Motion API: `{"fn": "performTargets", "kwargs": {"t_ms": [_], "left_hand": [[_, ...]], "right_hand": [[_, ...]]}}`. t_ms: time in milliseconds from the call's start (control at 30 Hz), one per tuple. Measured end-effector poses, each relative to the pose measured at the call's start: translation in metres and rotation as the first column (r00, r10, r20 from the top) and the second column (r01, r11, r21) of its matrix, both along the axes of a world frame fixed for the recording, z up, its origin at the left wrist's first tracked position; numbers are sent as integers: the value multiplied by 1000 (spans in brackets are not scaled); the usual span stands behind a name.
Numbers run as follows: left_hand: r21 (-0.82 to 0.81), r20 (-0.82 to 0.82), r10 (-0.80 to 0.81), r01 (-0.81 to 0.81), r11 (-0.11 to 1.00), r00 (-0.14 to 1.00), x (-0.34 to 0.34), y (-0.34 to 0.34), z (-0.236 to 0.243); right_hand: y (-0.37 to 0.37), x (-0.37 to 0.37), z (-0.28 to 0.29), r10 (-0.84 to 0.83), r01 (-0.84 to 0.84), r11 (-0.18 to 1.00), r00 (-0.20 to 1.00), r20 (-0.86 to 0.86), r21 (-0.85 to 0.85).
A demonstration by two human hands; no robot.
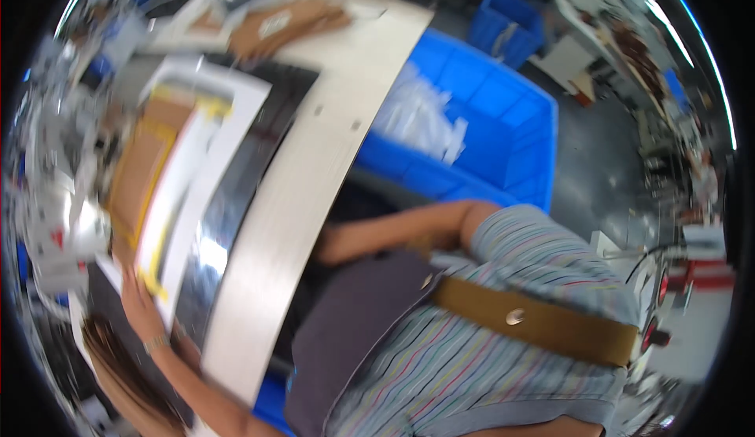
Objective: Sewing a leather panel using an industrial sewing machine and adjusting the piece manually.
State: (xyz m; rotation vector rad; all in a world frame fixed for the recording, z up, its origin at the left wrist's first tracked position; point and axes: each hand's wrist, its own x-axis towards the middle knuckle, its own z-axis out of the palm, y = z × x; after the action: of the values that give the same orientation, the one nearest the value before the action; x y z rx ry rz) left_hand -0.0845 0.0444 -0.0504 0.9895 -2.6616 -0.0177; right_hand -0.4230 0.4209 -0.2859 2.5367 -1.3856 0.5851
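Touching the laid-out brown panel (146,176), my left hand (139,305) looked open, empty; mostly hidden right hand (327,245) and work left were unclear.

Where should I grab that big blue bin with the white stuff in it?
Probably by the rim of the big blue bin, on the side away from the pale table. Come from the picture's right: there the top edge looks free beside the grey floor, while the table's edge overlaps the opposite side in this view.
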Motion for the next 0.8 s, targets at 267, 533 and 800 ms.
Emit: {"fn": "performTargets", "kwargs": {"t_ms": [267,533,800], "left_hand": [[100,72,25,-33,994,997,0,0,2],[23,6,14,-14,1000,1000,-24,16,10],[40,-57,39,-37,999,998,-13,24,14]], "right_hand": [[-36,1,6,43,-35,872,999,-7,489],[-20,-9,23,-79,48,981,983,165,188],[0,-6,24,-11,49,996,903,430,-78]]}}
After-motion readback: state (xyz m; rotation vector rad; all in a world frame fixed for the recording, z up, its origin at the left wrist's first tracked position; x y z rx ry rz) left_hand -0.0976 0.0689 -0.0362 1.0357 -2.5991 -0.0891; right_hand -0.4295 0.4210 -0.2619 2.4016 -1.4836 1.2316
